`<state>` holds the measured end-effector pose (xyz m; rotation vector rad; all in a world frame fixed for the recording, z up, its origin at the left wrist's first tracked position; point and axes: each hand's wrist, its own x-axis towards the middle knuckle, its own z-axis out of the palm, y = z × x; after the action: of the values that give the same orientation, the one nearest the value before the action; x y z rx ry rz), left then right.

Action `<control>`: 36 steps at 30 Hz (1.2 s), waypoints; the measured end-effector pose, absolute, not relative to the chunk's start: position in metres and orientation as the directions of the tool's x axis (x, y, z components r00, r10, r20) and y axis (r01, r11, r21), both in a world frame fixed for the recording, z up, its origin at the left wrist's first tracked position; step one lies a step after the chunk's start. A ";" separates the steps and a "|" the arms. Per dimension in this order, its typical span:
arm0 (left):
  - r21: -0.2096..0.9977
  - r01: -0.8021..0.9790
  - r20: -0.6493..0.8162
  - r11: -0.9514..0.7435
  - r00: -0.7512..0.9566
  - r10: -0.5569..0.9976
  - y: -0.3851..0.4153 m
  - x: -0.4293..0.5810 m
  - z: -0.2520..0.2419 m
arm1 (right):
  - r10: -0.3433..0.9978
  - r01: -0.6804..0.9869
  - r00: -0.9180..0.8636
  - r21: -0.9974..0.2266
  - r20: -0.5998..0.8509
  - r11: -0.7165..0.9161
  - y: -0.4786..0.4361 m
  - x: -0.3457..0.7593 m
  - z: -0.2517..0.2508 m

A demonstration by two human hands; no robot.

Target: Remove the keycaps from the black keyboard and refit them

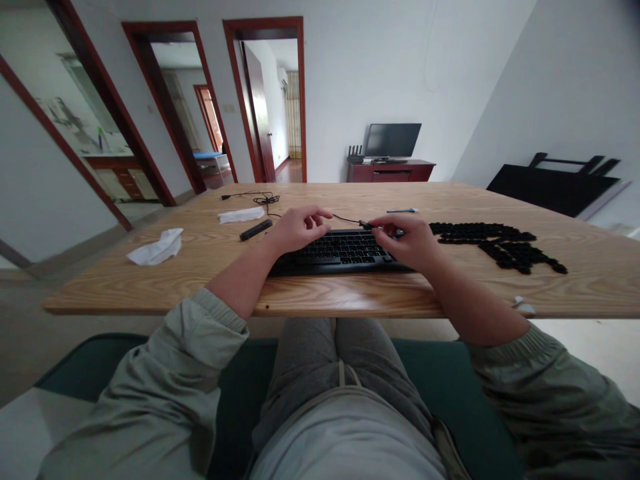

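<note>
A black keyboard (345, 248) lies near the front edge of the table, and at least part of it shows bare key sockets. Over its upper left part hovers my left hand (300, 228), fingers loosely bent and apart, with nothing visible in it. My right hand (407, 240) is at the keyboard's upper right, thumb and fingertips pinched on a small black piece (366, 225), too small to name. A thin black cord (345, 218) runs between the hands behind the keyboard. To the right, black keycaps (475, 231) lie in rows on the wood.
On the wooden table (200, 287) are a black bar-shaped piece (256, 230), a folded white tissue (241, 215), a crumpled tissue (157, 248), a coiled USB cable (266, 199), a blue-and-white brush-like stick (401, 211) and a small white scrap (523, 306) at the right front edge.
</note>
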<state>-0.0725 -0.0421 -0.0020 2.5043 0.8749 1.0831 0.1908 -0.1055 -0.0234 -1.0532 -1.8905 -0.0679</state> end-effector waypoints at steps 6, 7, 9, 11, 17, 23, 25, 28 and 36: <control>0.449 0.449 0.550 -0.772 0.542 0.635 -0.038 -0.080 -0.002 | 0.684 0.684 -0.248 -0.376 0.686 0.625 -0.102 0.201 -0.025; 0.436 0.444 0.544 -0.783 0.563 0.622 -0.040 -0.078 -0.003 | 0.707 0.696 -0.294 -0.363 0.643 0.620 -0.103 0.204 -0.025; 0.382 0.424 0.507 -0.821 0.647 0.570 -0.046 -0.071 -0.005 | 0.745 0.731 -0.394 -0.308 0.538 0.609 -0.106 0.209 -0.027; 0.293 0.378 0.446 -0.879 0.759 0.475 -0.054 -0.060 -0.008 | 0.755 0.761 -0.466 -0.225 0.462 0.608 -0.110 0.214 -0.029; 0.073 0.244 0.337 -0.967 0.907 0.255 -0.068 -0.034 -0.019 | 0.742 0.784 -0.502 -0.129 0.445 0.608 -0.119 0.221 -0.036; 0.016 0.256 0.342 -0.967 0.907 0.246 -0.067 -0.035 -0.023 | 0.694 0.745 -0.535 -0.117 0.482 0.657 -0.118 0.218 -0.038; -0.002 0.252 0.333 -0.968 0.913 0.237 -0.067 -0.035 -0.024 | 0.655 0.710 -0.564 -0.110 0.503 0.696 -0.118 0.217 -0.037; -0.017 0.252 0.322 -0.967 0.918 0.234 -0.069 -0.033 -0.023 | 0.612 0.681 -0.582 -0.090 0.536 0.727 -0.117 0.216 -0.038; 0.025 0.265 0.308 -0.964 0.915 0.260 -0.069 -0.033 -0.022 | 0.625 0.690 -0.568 -0.103 0.535 0.716 -0.116 0.215 -0.041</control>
<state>-0.0333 -0.0690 -0.0219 3.0915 0.4238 0.4936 0.2149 -0.1165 -0.0411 -0.9989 -2.3714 -0.1578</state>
